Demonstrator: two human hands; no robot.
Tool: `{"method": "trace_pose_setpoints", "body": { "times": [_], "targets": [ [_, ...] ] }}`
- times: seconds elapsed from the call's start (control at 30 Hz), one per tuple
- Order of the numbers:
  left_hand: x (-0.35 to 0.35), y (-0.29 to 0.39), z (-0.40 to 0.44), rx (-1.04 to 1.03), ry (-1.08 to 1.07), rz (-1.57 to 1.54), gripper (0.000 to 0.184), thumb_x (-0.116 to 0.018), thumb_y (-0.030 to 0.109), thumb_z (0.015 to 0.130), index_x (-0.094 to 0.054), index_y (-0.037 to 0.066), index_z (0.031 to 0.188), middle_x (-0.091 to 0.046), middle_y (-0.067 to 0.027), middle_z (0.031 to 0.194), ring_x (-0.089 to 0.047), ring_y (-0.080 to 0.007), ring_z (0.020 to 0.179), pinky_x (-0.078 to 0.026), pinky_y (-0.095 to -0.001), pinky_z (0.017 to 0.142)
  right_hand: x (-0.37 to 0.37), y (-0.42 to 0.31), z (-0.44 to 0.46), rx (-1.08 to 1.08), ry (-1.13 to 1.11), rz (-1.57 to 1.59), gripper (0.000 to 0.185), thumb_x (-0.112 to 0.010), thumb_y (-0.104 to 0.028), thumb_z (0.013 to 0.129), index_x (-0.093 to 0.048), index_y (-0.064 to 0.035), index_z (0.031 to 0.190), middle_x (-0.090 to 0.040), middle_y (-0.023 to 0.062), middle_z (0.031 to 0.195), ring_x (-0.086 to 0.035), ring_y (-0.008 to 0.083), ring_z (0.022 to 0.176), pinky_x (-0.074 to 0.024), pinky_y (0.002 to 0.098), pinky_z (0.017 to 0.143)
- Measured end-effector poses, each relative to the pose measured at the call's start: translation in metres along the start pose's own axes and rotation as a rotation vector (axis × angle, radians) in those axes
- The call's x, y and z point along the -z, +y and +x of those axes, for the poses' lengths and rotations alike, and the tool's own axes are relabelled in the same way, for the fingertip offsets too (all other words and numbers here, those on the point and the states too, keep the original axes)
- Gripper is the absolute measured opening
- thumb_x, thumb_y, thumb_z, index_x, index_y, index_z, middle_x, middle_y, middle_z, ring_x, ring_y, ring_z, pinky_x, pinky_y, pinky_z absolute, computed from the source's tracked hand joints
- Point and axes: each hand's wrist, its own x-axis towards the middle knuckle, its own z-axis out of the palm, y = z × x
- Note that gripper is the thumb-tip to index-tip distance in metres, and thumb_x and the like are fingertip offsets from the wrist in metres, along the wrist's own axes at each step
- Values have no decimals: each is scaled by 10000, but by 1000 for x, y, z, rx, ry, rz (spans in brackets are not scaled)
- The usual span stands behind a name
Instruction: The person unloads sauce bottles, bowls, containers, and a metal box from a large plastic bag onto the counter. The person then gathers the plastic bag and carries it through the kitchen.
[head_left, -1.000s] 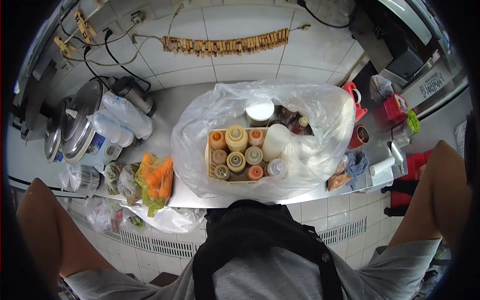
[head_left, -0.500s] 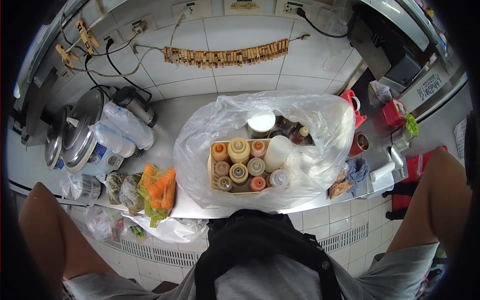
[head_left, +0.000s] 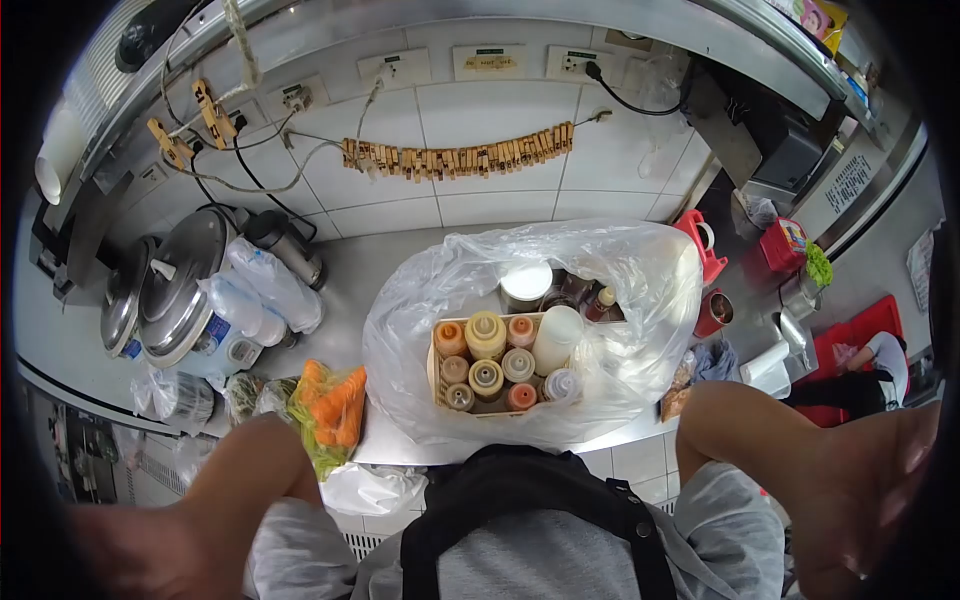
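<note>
My left hand (head_left: 140, 545) is blurred at the lower left edge, close to the camera, its fingers hidden in the dark rim. At the lower right edge my right hand (head_left: 875, 480) is also raised near the camera, its fingers cut off or unclear. Both arms are bent, and neither hand touches the counter. In front of me a large clear plastic bag (head_left: 400, 320) spreads open around a pale basket (head_left: 436, 385) of several squeeze bottles (head_left: 486, 335). Behind them, a white-lidded container (head_left: 526, 283) and dark bottles stand inside the bag.
Bagged carrots (head_left: 333, 405) lie at the counter's left front, near lidded metal pots (head_left: 185, 280) and a dark tumbler (head_left: 285, 245). Clothespins (head_left: 460, 160) hang along the wall. On the right are a red tape dispenser (head_left: 700, 245), a blue-grey cloth (head_left: 716, 362) and another person's sleeve (head_left: 888, 365).
Both arms have bent, bringing my hands up close to the camera at the lower sides. The view has tilted up, so the counter sits lower. Another person's arm has appeared at right.
</note>
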Motion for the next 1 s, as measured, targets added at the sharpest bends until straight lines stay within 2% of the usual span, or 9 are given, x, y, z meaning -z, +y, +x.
{"method": "trace_pose_setpoints", "body": {
  "times": [0.17,0.37,0.57,1.0],
  "targets": [
    [1,-3,-2,-1,54,-9,360,-446,352,881,-549,95,1111,-566,-131,1050,-524,-245,937,-389,-399,834,-10,-7,-2,-115,-146,-37,319,-445,-282,910,-528,-182,1202,-523,-96,772,-458,73,589,-380,310,640],
    [5,-4,0,-18,104,-21,354,-442,347,883,-550,96,1109,-566,-129,1050,-524,-247,941,-388,-399,836,-15,12,0,50,-67,21,322,-456,-278,898,-516,-164,1193,-525,-66,820,-469,91,642,-388,318,663],
    [15,-3,1,-53,186,-32,348,-439,341,886,-552,97,1107,-565,-127,1050,-524,-250,945,-387,-399,838,-22,19,-1,74,-30,31,327,-466,-274,886,-504,-147,1185,-527,-36,869,-480,109,696,-395,327,687],
    [19,-7,11,-51,197,-27,337,-430,330,892,-555,99,1103,-563,-124,1049,-525,-254,954,-385,-398,844,-32,29,-4,83,10,53,345,-488,-265,860,-478,-108,1167,-531,29,974,-504,147,811,-411,344,737]
  ]
}}
